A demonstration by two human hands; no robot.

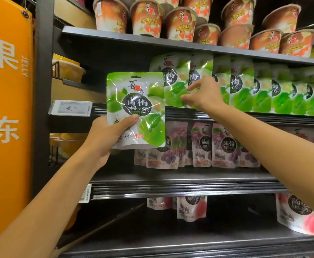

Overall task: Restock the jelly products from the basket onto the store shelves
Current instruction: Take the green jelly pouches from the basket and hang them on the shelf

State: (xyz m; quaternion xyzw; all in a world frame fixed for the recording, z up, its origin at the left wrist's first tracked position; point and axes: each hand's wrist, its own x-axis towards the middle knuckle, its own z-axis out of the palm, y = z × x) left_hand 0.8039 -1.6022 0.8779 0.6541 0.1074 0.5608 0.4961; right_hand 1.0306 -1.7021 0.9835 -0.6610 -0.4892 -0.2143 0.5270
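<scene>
My left hand (pixel 106 135) grips a green plum jelly pouch (pixel 136 108) by its lower left corner and holds it upright in front of the shelf edge. A row of the same green pouches (pixel 245 86) stands on the middle shelf (pixel 226 116). My right hand (pixel 203 95) reaches into that row and pinches the edge of the second green pouch (pixel 199 71) from the left. The shelf space left of the row, behind the held pouch, is dark. No basket is in view.
Orange jelly cups (pixel 180 25) are stacked on the top shelf. Purple pouches (pixel 204 144) stand one shelf below, pink pouches (pixel 191 207) lower still. A price tag (pixel 70 108) hangs at the shelf's left end. An orange sign panel (pixel 7 108) fills the left side.
</scene>
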